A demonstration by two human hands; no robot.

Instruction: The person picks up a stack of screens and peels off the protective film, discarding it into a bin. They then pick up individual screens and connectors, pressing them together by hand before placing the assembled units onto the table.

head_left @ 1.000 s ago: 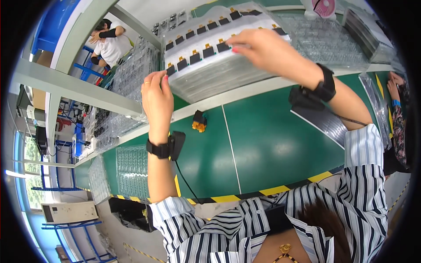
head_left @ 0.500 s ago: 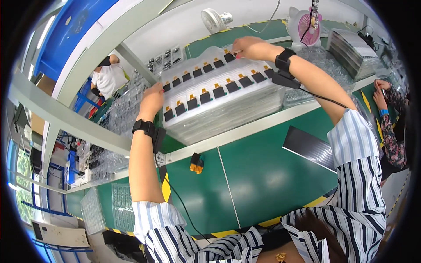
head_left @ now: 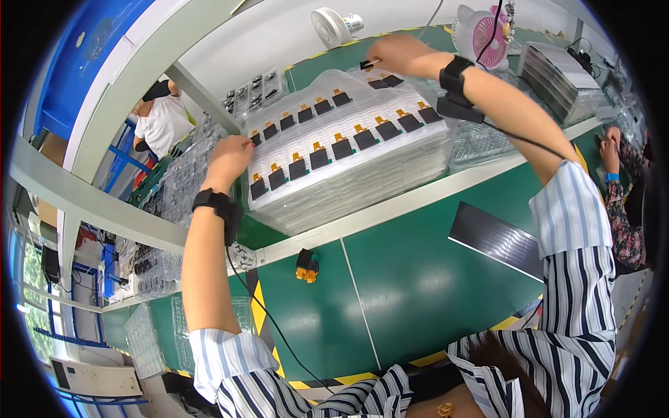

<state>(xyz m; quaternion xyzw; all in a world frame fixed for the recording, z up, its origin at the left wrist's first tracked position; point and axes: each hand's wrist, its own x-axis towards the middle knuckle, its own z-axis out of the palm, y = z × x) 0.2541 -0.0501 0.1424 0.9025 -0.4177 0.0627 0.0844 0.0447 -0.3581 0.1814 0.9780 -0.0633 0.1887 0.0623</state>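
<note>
Rows of small black screens with orange ribbon tails lie on the white top tray (head_left: 293, 139) of a tall stack. My right hand (head_left: 401, 56), slightly blurred, is above the far edge of this stack. Between its fingertips is one small black screen (head_left: 366, 65), clear of the tray. At the stack's far left corner, my left hand (head_left: 231, 160) has bent fingers pinched against the end screen (head_left: 256, 138) of the back row. Several more screens form a front row, among them a middle screen (head_left: 342, 148).
A small bundle of similar screens (head_left: 306, 266) lies on the green bench (head_left: 418, 279). A dark flat panel (head_left: 495, 237) rests at right. Fans (head_left: 334, 26) stand behind, and clear trays (head_left: 143, 341) lie at lower left. A co-worker's hands (head_left: 610, 150) are at far right.
My right hand has lifted a screen from the back row, leaving a gap there, and moved up and away. The left hand stays at the stack's corner. The whole view has shifted slightly.
</note>
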